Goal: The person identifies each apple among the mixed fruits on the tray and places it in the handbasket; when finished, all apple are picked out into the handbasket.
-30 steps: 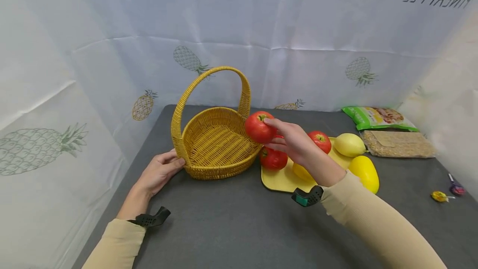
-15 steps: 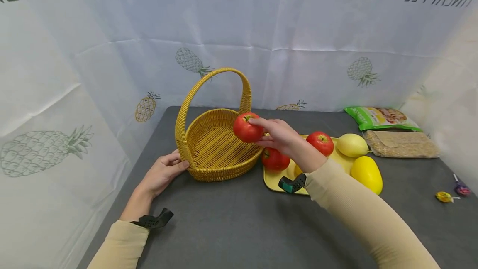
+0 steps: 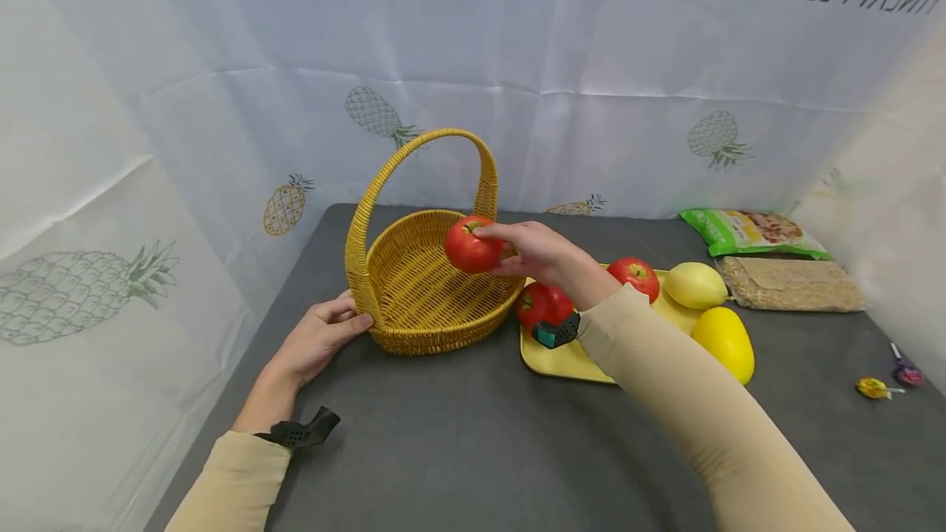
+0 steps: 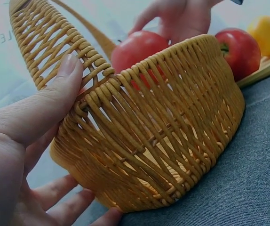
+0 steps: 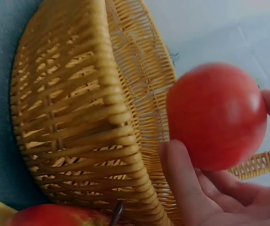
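A red apple [image 3: 471, 245] is pinched between the thumb and fingers of my right hand [image 3: 543, 253]. It is held over the right part of a yellow wicker basket [image 3: 429, 341] with a tall arched handle. The right wrist view shows the apple [image 5: 217, 115] at the level of the basket's rim [image 5: 121, 113]. My left hand [image 3: 318, 341] grips the basket's left side. In the left wrist view its thumb lies at the foot of the handle [image 4: 55, 42], with the other fingers along the wicker wall. Only woven bottom shows inside the basket.
Right of the basket lies a yellow tray [image 3: 565, 364] with two more red apples [image 3: 634, 276], a pale yellow pear [image 3: 695, 286] and a yellow fruit [image 3: 724, 343]. Behind it are a green packet [image 3: 754, 234] and a clear bag of grains [image 3: 791, 284]. Two lollipops [image 3: 874, 388] lie far right.
My right hand has carried the apple leftward from beside the basket's right rim to over its inside. The left hand keeps its grip, and the basket has hardly moved.
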Tool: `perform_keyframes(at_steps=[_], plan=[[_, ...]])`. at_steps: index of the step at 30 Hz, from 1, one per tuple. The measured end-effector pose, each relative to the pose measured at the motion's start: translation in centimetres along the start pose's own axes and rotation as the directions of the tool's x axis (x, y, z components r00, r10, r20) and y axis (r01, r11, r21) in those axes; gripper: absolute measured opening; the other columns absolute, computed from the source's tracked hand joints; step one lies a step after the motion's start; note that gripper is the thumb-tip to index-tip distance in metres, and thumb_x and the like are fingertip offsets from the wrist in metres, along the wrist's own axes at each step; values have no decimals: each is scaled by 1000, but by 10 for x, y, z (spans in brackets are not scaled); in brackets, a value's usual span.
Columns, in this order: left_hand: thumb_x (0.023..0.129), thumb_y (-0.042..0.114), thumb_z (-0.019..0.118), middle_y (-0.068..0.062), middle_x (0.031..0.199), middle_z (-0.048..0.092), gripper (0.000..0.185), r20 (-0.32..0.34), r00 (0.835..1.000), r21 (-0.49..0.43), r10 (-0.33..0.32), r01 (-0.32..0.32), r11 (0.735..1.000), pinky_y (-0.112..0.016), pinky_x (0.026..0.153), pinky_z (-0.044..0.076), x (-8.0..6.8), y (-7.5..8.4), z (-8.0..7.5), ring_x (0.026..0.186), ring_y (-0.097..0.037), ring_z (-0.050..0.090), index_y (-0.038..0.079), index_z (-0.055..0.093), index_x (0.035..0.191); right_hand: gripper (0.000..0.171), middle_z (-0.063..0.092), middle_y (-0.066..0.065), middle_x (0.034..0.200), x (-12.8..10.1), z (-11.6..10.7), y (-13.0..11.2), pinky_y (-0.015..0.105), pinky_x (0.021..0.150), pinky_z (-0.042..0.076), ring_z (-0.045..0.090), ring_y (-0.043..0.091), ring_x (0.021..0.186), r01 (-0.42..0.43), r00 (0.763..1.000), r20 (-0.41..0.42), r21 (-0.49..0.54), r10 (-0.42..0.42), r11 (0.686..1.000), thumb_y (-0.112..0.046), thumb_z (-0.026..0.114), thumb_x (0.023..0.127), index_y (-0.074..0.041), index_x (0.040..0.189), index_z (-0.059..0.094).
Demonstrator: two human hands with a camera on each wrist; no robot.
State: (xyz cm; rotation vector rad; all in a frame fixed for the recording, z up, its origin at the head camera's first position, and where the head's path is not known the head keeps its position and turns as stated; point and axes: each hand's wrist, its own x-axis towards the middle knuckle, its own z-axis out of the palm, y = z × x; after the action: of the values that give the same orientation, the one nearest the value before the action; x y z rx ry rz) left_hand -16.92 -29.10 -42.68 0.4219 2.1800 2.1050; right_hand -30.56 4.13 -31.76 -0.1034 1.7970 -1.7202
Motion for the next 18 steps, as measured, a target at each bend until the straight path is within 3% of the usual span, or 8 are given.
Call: perform_keyframes(at_steps=[9, 18], plan=[[102, 8, 64, -28, 162, 24, 39, 4, 1000, 3, 7, -7, 1000, -23, 103, 46, 1, -1, 0, 148, -19, 27, -20, 57, 129, 65, 51, 13, 141, 20, 10, -13, 45, 103, 49, 67, 29, 109, -34, 999, 35, -75, 37, 997, -32, 77, 94, -3, 144, 48], [102, 6, 64, -28, 154, 34, 36, 9, 1000, 0, 28, -28, 1000, -26, 102, 47, 2, -1, 0, 143, -18, 35, -20, 58, 127, 63, 51, 17, 140, 39, 17, -13, 51, 106, 46, 61, 35, 119, -62, 997, 35, 17, 62, 998, -22, 78, 93, -4, 145, 48]])
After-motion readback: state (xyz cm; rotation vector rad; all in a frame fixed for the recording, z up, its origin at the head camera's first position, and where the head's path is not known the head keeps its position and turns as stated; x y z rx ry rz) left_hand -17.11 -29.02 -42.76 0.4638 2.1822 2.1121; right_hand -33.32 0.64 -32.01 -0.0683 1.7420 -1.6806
